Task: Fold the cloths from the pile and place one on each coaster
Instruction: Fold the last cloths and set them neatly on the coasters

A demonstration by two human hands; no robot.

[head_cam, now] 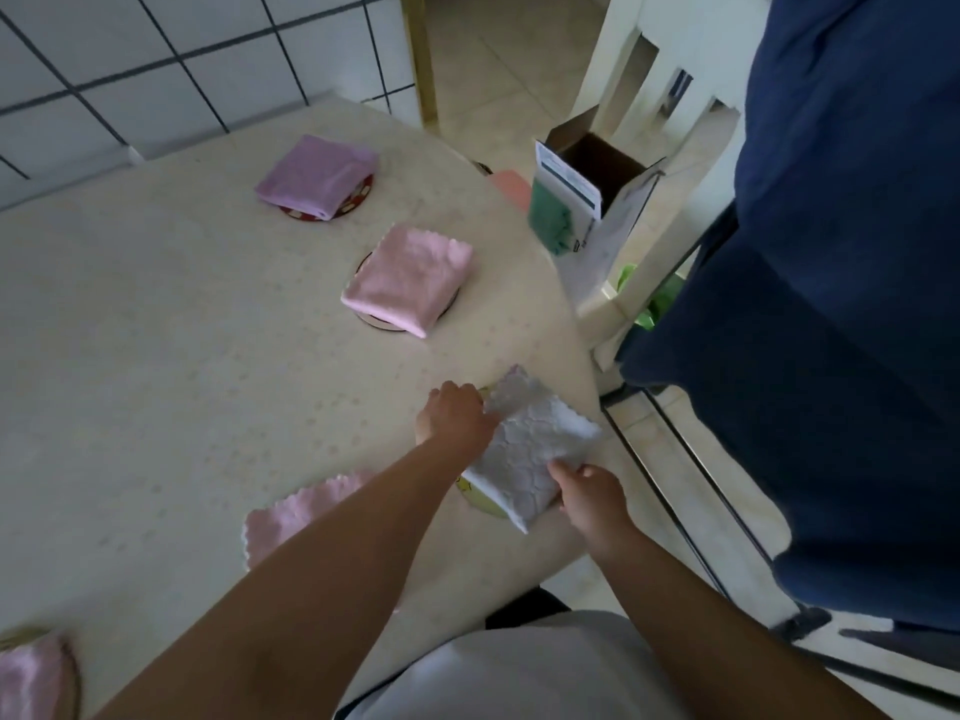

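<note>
- The white cloth [530, 449], folded into a square, lies on a yellow coaster [480, 498] near the table's [156, 356] right edge; only slivers of the coaster show at the cloth's far and near-left sides.
- The left hand [454, 415] rests on the cloth's far-left side, fingers bent down against it; whether they pinch the fabric I cannot tell.
- The right hand [589, 491] holds the cloth's near-right corner, thumb on top and fingers closed on the edge.
- A folded pink cloth [410, 280] sits on a second coaster [376, 320] farther along the right side of the table, the coaster's rim peeking out at the near-left.
- A folded lilac cloth [317, 176] covers most of a red coaster [356, 197] toward the far edge.
- An unfolded pink cloth with scalloped hem [296, 517] lies flat near the front edge, partly hidden under the left forearm.
- At the table's near-left corner another pink cloth [31, 678] lies on a coaster [72, 683], cut off by the frame.
- Off the table's right edge stands an open cardboard box [597, 200], with a white chair [649, 122] behind it.
</note>
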